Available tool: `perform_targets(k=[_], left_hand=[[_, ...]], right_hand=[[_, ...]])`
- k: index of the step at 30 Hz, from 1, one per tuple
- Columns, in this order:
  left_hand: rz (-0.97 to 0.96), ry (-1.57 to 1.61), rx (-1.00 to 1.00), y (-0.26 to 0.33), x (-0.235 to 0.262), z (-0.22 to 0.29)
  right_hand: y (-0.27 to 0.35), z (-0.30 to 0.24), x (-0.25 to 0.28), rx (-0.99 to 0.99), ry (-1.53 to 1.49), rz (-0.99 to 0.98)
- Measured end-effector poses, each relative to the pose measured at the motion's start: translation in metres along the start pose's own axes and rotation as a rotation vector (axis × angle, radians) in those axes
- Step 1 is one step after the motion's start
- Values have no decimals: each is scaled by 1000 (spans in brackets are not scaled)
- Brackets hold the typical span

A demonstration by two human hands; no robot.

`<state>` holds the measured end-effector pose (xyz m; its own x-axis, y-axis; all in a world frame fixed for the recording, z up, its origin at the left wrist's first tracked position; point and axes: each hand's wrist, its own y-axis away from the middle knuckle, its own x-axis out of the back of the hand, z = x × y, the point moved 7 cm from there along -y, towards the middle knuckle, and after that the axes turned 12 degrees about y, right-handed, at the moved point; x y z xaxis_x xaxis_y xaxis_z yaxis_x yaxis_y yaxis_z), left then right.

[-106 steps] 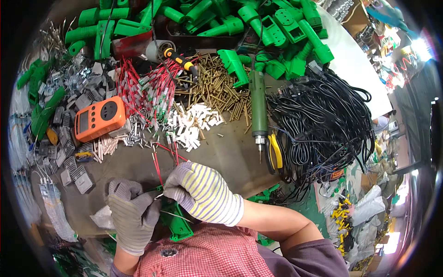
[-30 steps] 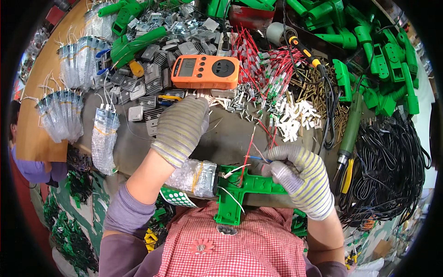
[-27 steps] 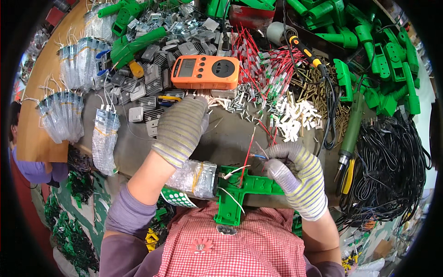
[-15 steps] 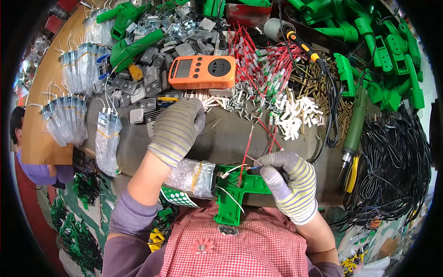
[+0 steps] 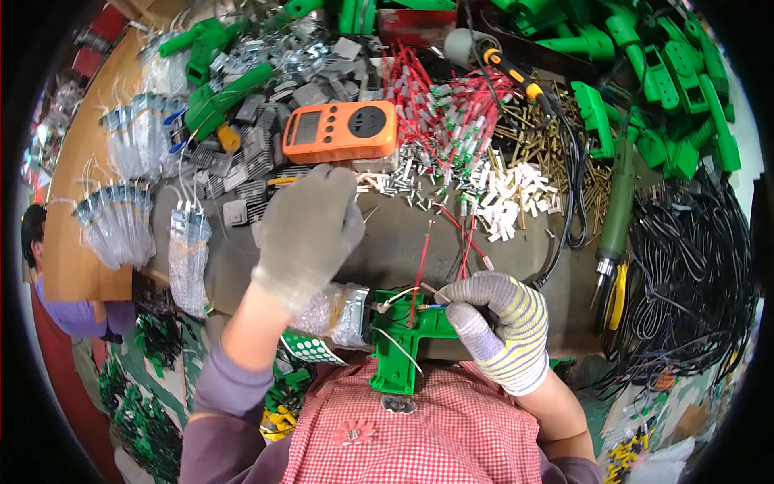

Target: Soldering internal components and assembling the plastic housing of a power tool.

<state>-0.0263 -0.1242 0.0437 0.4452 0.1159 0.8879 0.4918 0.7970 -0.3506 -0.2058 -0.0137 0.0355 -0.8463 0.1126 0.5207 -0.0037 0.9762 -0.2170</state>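
Pinching thin blue wire (image 5: pixel 436 306), the striped-gloved right hand (image 5: pixel 501 324), if jerked, could snag slim red wire (image 5: pixel 422 264) alongside; I can't tell what the gloved left hand (image 5: pixel 310 230) holds.

The left glove (image 5: pixel 306 231) is greyish and blurred, the right glove (image 5: pixel 509 327) knitted with yellow, purple and white stripes, the sleeves (image 5: pixel 216 445) dark purple with a mauve left cuff (image 5: pixel 232 379), the apron (image 5: pixel 459 436) red-and-white checked with a red flower (image 5: pixel 353 434).
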Motion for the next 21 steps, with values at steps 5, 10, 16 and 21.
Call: perform_targets(k=[5, 10, 16, 21], left_hand=[[-84, 1107, 226, 36, 18, 43], [-106, 1345, 196, 44, 3, 44], [-110, 1364, 221, 45, -1, 42], [-138, 1371, 151, 43, 0, 42]], right_hand=[[5, -3, 4, 10, -4, -23], [5, -3, 5, 29, -47, 1], [7, -3, 4, 56, -8, 12], [8, -5, 4, 70, 6, 49]])
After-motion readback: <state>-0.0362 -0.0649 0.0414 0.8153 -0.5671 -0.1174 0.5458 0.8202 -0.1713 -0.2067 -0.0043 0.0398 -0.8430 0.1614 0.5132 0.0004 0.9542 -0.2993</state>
